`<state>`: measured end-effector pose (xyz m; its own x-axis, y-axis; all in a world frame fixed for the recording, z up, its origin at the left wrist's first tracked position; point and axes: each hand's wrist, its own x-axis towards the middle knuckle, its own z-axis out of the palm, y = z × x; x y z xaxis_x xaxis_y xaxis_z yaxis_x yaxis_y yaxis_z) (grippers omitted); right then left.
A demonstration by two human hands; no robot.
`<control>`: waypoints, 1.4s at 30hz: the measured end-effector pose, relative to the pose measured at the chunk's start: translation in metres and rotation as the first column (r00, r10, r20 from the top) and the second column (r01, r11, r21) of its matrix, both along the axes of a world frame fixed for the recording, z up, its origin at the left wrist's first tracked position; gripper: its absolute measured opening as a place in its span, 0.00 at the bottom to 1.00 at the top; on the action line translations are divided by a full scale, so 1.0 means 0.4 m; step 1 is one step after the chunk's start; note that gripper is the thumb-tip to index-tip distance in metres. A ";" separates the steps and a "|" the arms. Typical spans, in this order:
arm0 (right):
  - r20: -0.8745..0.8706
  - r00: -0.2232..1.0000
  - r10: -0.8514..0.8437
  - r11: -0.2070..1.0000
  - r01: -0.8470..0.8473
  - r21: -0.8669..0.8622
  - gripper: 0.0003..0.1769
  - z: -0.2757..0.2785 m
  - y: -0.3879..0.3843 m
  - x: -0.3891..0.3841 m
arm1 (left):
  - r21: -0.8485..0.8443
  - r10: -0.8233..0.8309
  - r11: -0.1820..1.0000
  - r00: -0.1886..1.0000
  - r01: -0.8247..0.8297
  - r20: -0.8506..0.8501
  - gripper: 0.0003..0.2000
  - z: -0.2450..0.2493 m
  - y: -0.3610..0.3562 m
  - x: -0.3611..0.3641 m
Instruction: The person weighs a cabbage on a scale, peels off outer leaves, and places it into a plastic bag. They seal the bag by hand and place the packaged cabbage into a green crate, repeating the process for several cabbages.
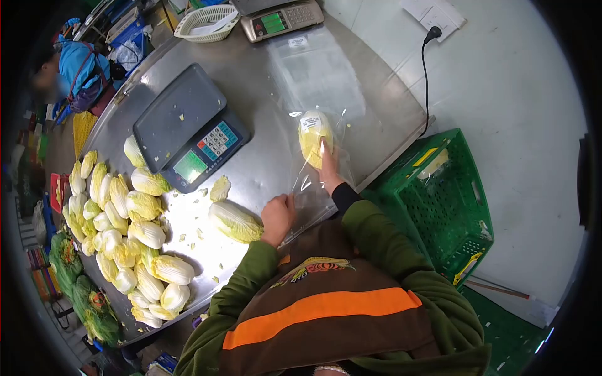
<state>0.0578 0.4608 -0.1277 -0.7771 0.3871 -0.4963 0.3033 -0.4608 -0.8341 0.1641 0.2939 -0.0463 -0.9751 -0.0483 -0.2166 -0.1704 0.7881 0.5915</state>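
Note:
My right hand (327,164) is inside a clear plastic bag (342,128), its fingers on a pale yellow cabbage (310,147) that has a white label near its top. Close to my apron, my left hand (278,216) is closed in a pinch at the open end of the bag. Just left of that hand lies a loose cabbage (233,220), with a torn leaf (220,188) beyond it. A stack of flat clear bags (320,75) lies behind the bagged cabbage.
A grey scale (213,141) stands left of centre. Many cabbages (147,233) are heaped at the left of the metal table (251,160). A green crate (439,207) is at the right. Another scale (285,20) and a white basket (205,24) are at the back. A person (81,69) is upper left.

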 end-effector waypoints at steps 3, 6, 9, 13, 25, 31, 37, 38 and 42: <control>0.042 0.961 0.274 0.946 -0.277 0.167 0.41 0.060 0.055 0.114 | -0.016 -0.021 1.000 1.000 0.021 -0.006 0.16 -0.014 -0.015 0.003; -0.026 0.881 0.472 0.616 -0.308 0.725 0.28 0.002 0.090 0.258 | 0.068 0.044 0.997 0.998 -0.041 -0.046 0.16 -0.026 -0.020 0.010; 0.013 0.821 0.571 0.524 -0.376 0.764 0.24 0.053 0.106 0.325 | 0.046 0.005 0.999 0.996 -0.001 -0.087 0.15 0.002 -0.034 -0.003; -0.018 0.775 0.632 0.450 -0.348 0.822 0.14 0.123 0.046 0.333 | 0.123 0.031 0.992 0.999 -0.034 0.033 0.15 -0.017 -0.076 -0.014; -0.055 0.650 0.758 0.300 -0.273 0.914 0.07 0.181 -0.117 0.276 | 0.564 -0.082 0.707 0.743 -0.426 0.664 0.17 -0.037 -0.150 -0.058; 0.010 0.622 0.783 0.205 -0.273 0.940 0.06 0.172 -0.132 0.274 | 0.582 -0.134 0.590 0.643 -0.560 0.754 0.15 -0.023 -0.137 -0.038; 0.070 0.476 0.877 -0.057 -0.041 0.998 0.04 0.157 -0.115 0.305 | 0.619 -0.111 0.418 0.639 -0.665 0.761 0.16 -0.044 -0.107 0.012; 0.079 0.484 0.871 -0.066 -0.044 0.997 0.04 0.161 -0.097 0.324 | 0.627 -0.077 0.424 0.664 -0.654 0.744 0.16 -0.047 -0.102 0.019; 0.277 0.432 0.858 -0.159 -0.288 0.944 0.07 0.186 0.138 0.592 | 0.656 -0.159 0.505 0.686 -0.561 0.710 0.17 -0.070 -0.139 0.021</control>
<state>0.2948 0.5161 -0.0531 -0.8714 -0.4867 0.0621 -0.4492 0.7405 -0.5000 0.1726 0.2385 -0.0744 -0.5419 0.3144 -0.7794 -0.8329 -0.0773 0.5479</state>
